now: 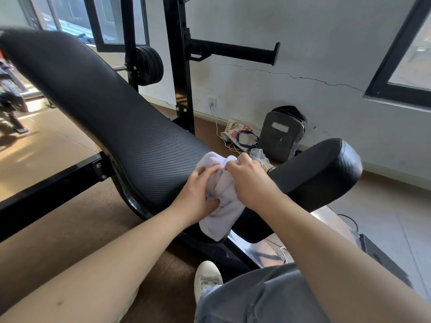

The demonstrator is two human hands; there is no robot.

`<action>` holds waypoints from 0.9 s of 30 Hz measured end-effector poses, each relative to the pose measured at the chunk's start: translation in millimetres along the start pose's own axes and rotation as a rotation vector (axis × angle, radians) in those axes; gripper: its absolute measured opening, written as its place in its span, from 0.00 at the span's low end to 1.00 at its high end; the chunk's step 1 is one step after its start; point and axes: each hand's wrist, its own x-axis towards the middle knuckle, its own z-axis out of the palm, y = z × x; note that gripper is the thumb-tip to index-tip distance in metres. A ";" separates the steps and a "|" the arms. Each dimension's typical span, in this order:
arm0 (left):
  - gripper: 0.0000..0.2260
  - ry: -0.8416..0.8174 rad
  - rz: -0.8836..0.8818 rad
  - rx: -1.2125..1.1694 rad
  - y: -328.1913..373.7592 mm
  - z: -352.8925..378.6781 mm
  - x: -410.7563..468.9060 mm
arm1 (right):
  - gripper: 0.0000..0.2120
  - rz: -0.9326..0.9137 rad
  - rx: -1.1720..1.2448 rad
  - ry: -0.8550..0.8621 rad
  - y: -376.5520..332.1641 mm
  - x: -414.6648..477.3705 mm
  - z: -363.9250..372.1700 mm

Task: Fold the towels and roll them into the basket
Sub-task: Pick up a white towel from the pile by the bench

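One white towel [221, 197] is in view. It lies bunched at the lower end of the black padded bench [130, 127], partly on the ribbed pad and partly hanging off the edge toward the floor [58, 229], in the gap before the second pad [326, 169].

The left hand [198, 197] rests on the towel's left side, fingers spread over the cloth and thumb tucked into a fold, pinching it loosely. The right hand [250, 180] is clenched on the upper right part of the towel, fingers curled into the bunched cloth. Both hands are therefore engaged on the same towel.

Progress, as judged from this view: early. The towel shows no flat layers and no squared edges; it is crumpled, neither folded nor rolled. No basket is visible, so its position cannot be stated, and no rolled towels can be confirmed. No other towels are seen.

Remaining work appears to be nearly all of it: spread this towel flat, fold it, roll it, and place it in the basket, then repeat for any further towels.

Other items noted: a grey backpack [282, 134] and a printed bag [240, 136] on the floor against the wall, well apart from the work.
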 end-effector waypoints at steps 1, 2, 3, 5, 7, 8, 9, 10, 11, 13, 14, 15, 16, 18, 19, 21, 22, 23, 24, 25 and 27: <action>0.38 0.018 0.005 -0.029 1.0 -1.6 0.9 | 0.14 -0.015 0.028 0.060 0.9 0.9 -4.7; 0.36 0.034 0.016 -0.070 1.5 -3.1 3.4 | 0.15 -0.032 0.052 0.126 1.2 2.2 -10.4; 0.33 0.050 0.042 -0.099 2.6 -4.4 5.5 | 0.16 -0.047 0.069 0.191 1.3 3.6 -16.4; 0.24 0.081 0.088 -0.107 2.9 -4.8 11.9 | 0.20 -0.078 0.088 0.320 -0.1 6.4 -30.6; 0.20 0.080 0.090 -0.092 2.1 -2.5 17.7 | 0.21 -0.092 0.108 0.429 -6.7 7.8 -48.6; 0.21 0.070 0.080 -0.083 1.3 -1.1 20.4 | 0.21 -0.101 0.126 0.482 -10.3 9.0 -57.0; 0.23 0.044 0.048 -0.085 3.6 -0.9 19.7 | 0.21 -0.114 0.150 0.528 -13.7 10.2 -64.5; 0.26 0.011 -0.001 -0.094 4.5 0.0 18.9 | 0.22 -0.128 0.179 0.556 -16.2 11.6 -69.2; 0.27 -0.008 -0.041 -0.108 4.8 0.6 17.8 | 0.22 -0.144 0.203 0.564 -18.3 12.9 -71.5; 0.23 0.005 -0.039 -0.110 4.7 3.4 14.9 | 0.22 -0.169 0.214 0.523 -19.6 15.8 -66.2; 0.17 0.027 -0.008 -0.102 3.7 4.2 13.5 | 0.22 -0.167 0.228 0.484 -18.0 17.9 -58.1; 0.13 0.042 0.020 -0.101 3.9 3.5 11.1 | 0.23 -0.155 0.257 0.436 -15.8 18.8 -48.6; 0.13 0.051 0.026 -0.135 1.6 3.3 11.2 | 0.24 -0.128 0.304 0.383 -13.5 19.0 -37.7; 0.06 0.063 0.001 -0.330 3.0 -2.0 8.8 | 0.27 -0.061 0.459 0.270 -12.4 15.0 -21.1; 0.03 0.072 0.010 -0.424 4.7 -6.5 7.5 | 0.31 -0.029 0.549 0.208 -12.1 13.0 -15.9; 0.03 0.092 0.005 -0.492 11.3 -16.7 3.6 | 0.39 0.010 0.662 0.063 -12.6 11.3 -10.3; 0.04 0.102 -0.020 -0.503 12.6 -20.9 2.4 | 0.43 0.014 0.680 -0.012 -13.7 11.9 -9.5; 0.06 0.126 -0.037 -0.520 13.9 -25.1 1.0 | 0.46 -0.007 0.680 -0.057 -15.2 12.4 -9.6; 0.07 0.163 -0.045 -0.552 12.8 -28.8 1.1 | 0.47 -0.043 0.672 -0.078 -17.2 12.6 -11.3; 0.07 0.204 -0.051 -0.583 12.9 -33.6 1.0 | 0.47 -0.080 0.674 -0.088 -18.0 12.6 -12.2; 0.11 0.260 -0.079 -0.650 15.5 -43.9 1.3 | 0.48 -0.110 0.664 -0.090 -19.8 11.1 -14.0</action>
